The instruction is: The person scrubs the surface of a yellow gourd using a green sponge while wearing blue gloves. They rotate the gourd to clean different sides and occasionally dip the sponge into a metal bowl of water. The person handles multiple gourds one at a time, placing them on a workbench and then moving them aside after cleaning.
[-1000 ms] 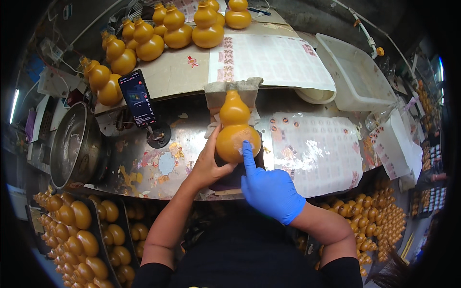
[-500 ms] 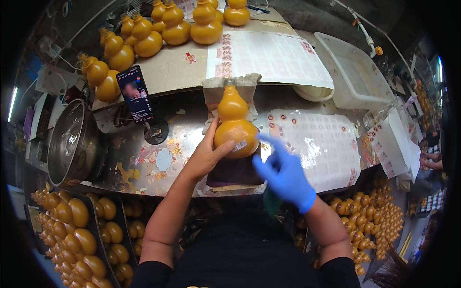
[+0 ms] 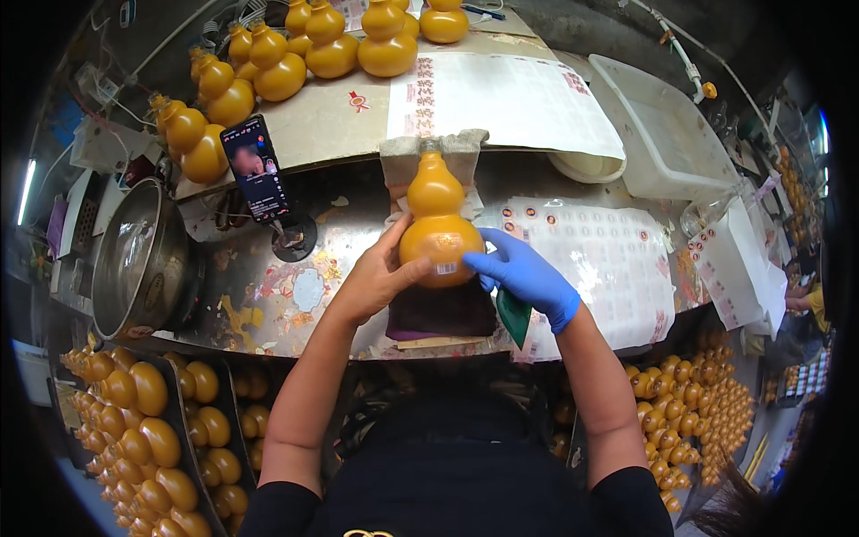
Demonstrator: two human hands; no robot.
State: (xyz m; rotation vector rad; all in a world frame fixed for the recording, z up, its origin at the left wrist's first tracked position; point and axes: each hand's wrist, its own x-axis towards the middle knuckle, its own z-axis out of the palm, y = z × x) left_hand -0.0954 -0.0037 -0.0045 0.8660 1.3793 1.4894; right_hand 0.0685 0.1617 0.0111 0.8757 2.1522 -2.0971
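Note:
A glossy amber gourd-shaped bottle [image 3: 436, 192] lies on a support in front of me, its neck on a folded grey cloth [image 3: 464, 161] and its wide base toward me. My bare left hand [image 3: 379, 277] grips the lower bulb from the left, thumb near a small white barcode label [image 3: 446, 268]. In a blue glove, my right hand [image 3: 530, 277] presses on the bulb's right side, fingertips close to the label. A flat green piece with a pointed end, like a scraper [image 3: 514, 319], sticks out below the glove. Beneath the base is a dark pad [image 3: 441, 313].
Sticker sheets [image 3: 591, 277] cover the bench at right. More gourd bottles [image 3: 277, 76] stand on a raised board at the back left. A phone [image 3: 254, 172] on a stand, a metal basin [image 3: 134, 259] at left and a white plastic tub [image 3: 667, 134] flank the work.
My right hand has come in from the right and now touches the bottle. The label sits straighter and more central, and the green piece shows more clearly.

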